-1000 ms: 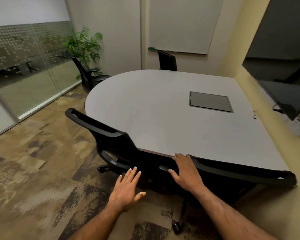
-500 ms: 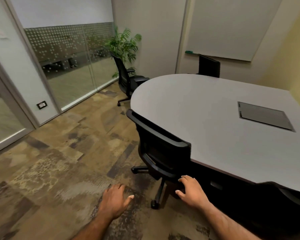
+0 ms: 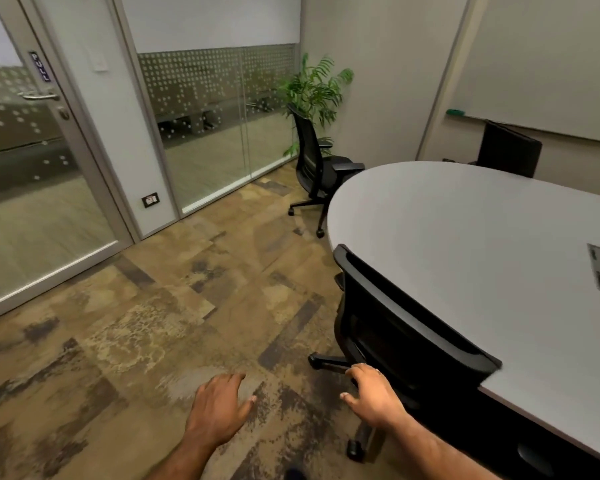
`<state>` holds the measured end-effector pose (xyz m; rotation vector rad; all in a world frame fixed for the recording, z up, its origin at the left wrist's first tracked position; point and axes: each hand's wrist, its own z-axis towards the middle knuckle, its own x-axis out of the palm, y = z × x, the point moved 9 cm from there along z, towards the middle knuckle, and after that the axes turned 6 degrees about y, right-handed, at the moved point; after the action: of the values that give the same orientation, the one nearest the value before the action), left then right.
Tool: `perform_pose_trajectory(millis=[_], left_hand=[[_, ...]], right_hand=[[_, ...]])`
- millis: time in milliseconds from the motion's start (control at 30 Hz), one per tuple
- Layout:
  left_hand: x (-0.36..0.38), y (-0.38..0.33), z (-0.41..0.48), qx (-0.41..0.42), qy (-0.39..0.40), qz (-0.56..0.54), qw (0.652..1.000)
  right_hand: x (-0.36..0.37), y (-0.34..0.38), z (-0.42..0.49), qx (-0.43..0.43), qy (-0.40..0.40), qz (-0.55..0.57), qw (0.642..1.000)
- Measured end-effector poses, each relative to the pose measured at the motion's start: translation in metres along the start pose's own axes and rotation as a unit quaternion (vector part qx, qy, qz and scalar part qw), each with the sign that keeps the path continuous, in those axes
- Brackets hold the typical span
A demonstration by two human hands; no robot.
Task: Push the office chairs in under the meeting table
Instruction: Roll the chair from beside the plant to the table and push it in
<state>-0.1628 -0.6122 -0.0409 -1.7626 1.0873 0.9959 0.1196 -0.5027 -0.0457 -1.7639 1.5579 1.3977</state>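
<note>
Starting at the left, the glass door (image 3: 32,174) and patterned carpet (image 3: 136,323) are lying clear of any chair. The left hand (image 3: 219,407) is hanging over the carpet, fingers loosely together and gripping nothing. The right hand (image 3: 374,396) is hovering just beside the near chair (image 3: 395,337), fingers relaxed and empty; whether it is touching the backrest I cannot tell. That chair is sitting with its backrest against the edge of the bench (image 3: 482,244), so it looks pushed in. Further back, the corner chair (image 3: 321,164) is standing by the plant (image 3: 317,86), turned side-on with its seat only just at the bench's rounded end; this one seems the next to deal with, calling for a walk over, a swivel to face the bench and a push from the backrest. At the far right, a third chair (image 3: 508,150) is showing only its backrest, the rest being hidden behind the bench, and the bench itself is running out of view
</note>
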Motion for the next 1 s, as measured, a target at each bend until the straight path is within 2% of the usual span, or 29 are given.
perform_pose_trajectory(millis=[267,400,500,733,1000], left_hand=[[-0.053,0.064,0.1,-0.046,0.014,0.004,0.999],[-0.102,0.085,0.159,-0.059,-0.012,-0.023,0.998],[-0.131,0.091,0.198,-0.068,-0.031,-0.029,0.997],[-0.172,0.096,0.291,-0.042,-0.024,-0.035,0.998],[-0.226,0.11,0.434,0.017,-0.028,0.002,0.999]], right_hand=[[-0.027,0.08,0.145,-0.046,0.051,0.017,0.998],[-0.055,0.109,0.21,-0.07,0.072,0.042,0.994],[-0.082,0.127,0.253,-0.081,0.044,0.041,0.995],[-0.139,0.164,0.341,-0.089,-0.024,0.051,0.994],[-0.194,0.165,0.449,-0.026,-0.086,0.082,0.993]])
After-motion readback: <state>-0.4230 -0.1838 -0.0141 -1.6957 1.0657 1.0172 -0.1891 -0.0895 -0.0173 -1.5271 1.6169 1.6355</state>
